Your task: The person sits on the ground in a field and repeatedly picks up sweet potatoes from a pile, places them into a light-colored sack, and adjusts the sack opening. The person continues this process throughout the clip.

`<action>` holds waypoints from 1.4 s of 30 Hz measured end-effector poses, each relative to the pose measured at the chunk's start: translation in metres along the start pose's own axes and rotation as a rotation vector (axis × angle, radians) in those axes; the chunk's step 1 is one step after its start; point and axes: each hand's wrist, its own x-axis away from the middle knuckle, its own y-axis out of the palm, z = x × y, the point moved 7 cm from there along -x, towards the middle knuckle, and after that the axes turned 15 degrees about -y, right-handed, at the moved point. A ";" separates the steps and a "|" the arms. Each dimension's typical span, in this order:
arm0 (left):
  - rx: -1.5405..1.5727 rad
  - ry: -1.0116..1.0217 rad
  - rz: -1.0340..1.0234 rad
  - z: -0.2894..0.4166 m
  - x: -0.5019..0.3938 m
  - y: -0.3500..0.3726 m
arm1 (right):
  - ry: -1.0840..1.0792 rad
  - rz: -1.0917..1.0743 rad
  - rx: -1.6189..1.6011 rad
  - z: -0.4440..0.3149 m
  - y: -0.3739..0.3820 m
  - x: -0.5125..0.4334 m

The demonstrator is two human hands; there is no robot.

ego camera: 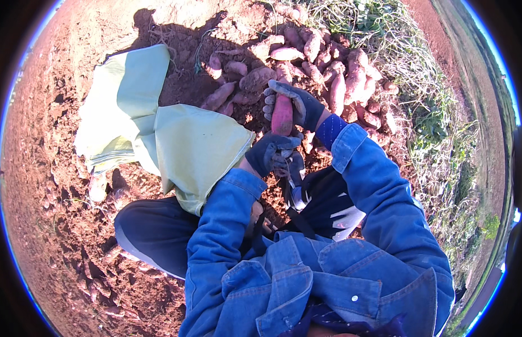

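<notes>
A reddish-pink sweet potato point(282, 116) is held upright in the picture between my two hands. Dark work gloves with pale, soil-stained fingers cover both of them. My right hand point(302, 103) wraps around the upper part, fingertips showing on its left side. At the lower end, my left hand point(271, 153) has its fingers curled, with thin stringy roots hanging by the fingertips. Just beyond my hands lies a heap of sweet potatoes point(313, 69), many still coated with soil. A pale yellow-green woven sack point(197, 139) lies against my left forearm and over my left knee.
Reddish-brown loose soil point(63, 202) spreads to the left, with scattered roots in it. Cut vines and dry stalks point(429, 109) run along the right side. One pale sweet potato point(97, 188) lies below the sack's far end. My folded legs point(155, 231) are close underneath.
</notes>
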 end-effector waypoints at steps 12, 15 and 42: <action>-1.160 0.409 0.757 0.012 -0.036 -0.031 | -0.208 0.105 0.007 -0.019 -0.029 -0.025; -1.844 0.521 0.846 0.004 -0.021 -0.002 | -0.192 0.105 0.224 -0.023 -0.030 -0.021; -1.833 0.180 1.417 0.167 0.223 -0.041 | -0.308 -0.680 1.207 0.001 0.068 0.038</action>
